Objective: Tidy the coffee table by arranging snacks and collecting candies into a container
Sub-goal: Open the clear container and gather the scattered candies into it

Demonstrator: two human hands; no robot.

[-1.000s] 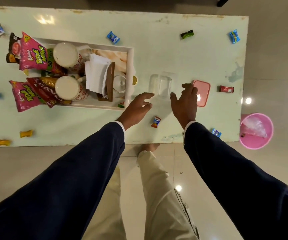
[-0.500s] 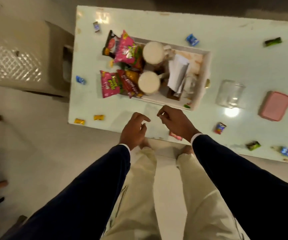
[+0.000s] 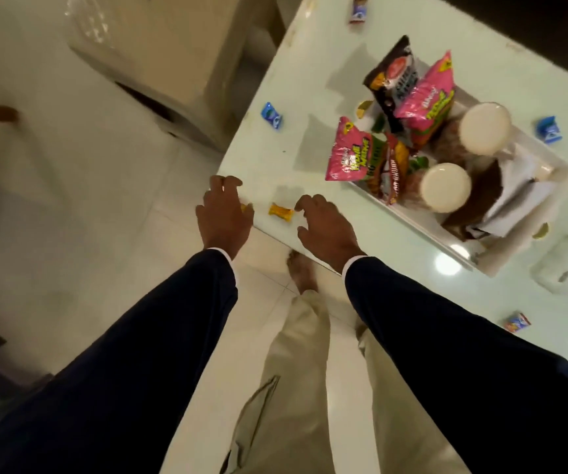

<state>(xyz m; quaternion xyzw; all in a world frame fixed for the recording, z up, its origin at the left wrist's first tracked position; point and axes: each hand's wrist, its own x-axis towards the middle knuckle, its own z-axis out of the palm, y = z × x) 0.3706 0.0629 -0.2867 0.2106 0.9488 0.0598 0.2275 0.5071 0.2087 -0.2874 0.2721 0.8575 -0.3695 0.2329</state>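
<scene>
1. The table (image 3: 275, 90) carries a white tray (image 3: 528, 241) set well in from its near edge. Snack packets are stood together at one end of the tray, among them a pink packet (image 3: 350, 155) and a black packet (image 3: 393, 77), with two white-lidded jars (image 3: 445, 188) beside them. Judgement: the snacks are grouped there to keep the table surface free.
2. Wrapped candies lie loose and uncollected: a yellow candy (image 3: 280, 211) near the near edge by the left corner, a blue candy (image 3: 271, 115) at the left edge, another blue candy (image 3: 549, 130) beyond the tray, and a red-and-blue candy (image 3: 517, 322) toward the near edge at the right.
3. A clear container (image 3: 564, 268) stands on the table just beside the tray's near end, well apart from the yellow candy. It is blurred; contents cannot be determined.
4. Left hand (image 3: 224, 213): fingers spread and loosely curled, over the table's near corner. A scrap of yellow shows at its edge, likely a second candy; whether it is touched cannot be told.
5. Right hand (image 3: 325, 227): fingers bent, partly open, fingertips just beside the yellow candy, holding nothing.
6. Judgement: both hands are placed to pick up the corner candies.
</scene>
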